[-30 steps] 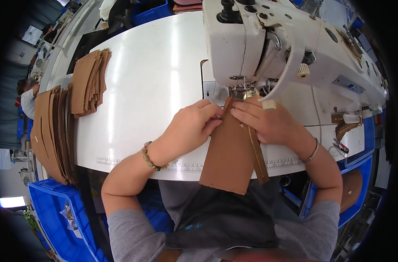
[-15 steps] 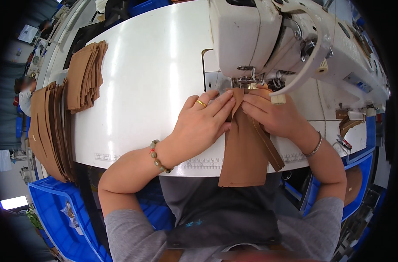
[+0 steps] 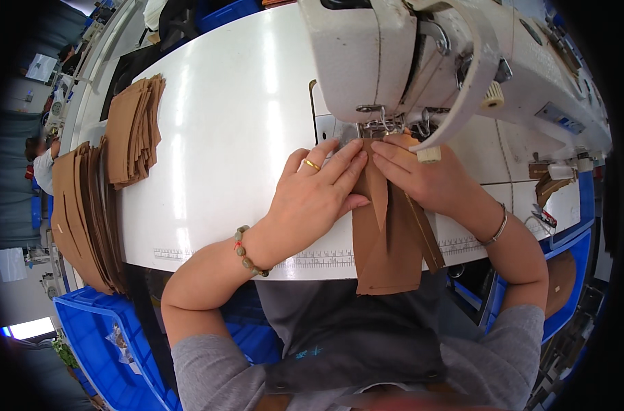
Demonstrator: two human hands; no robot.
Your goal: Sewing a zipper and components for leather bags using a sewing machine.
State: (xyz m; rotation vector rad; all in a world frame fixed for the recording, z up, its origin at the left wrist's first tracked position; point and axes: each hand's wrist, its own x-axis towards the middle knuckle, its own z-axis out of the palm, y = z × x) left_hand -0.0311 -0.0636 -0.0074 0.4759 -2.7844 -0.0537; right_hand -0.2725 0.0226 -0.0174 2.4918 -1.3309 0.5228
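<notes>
Brown fabric piece overhanging table edge, both hands flat

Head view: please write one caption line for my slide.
Left hand and right hand press brown fabric piece flat under sewing machine presser foot.

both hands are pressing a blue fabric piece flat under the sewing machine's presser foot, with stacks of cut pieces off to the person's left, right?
Not quite: the fabric piece is brown, not blue, as the head view shows. The rest holds: the left hand and right hand press it flat at the sewing machine, and the stacks of cut pieces lie to the person's left.
</notes>
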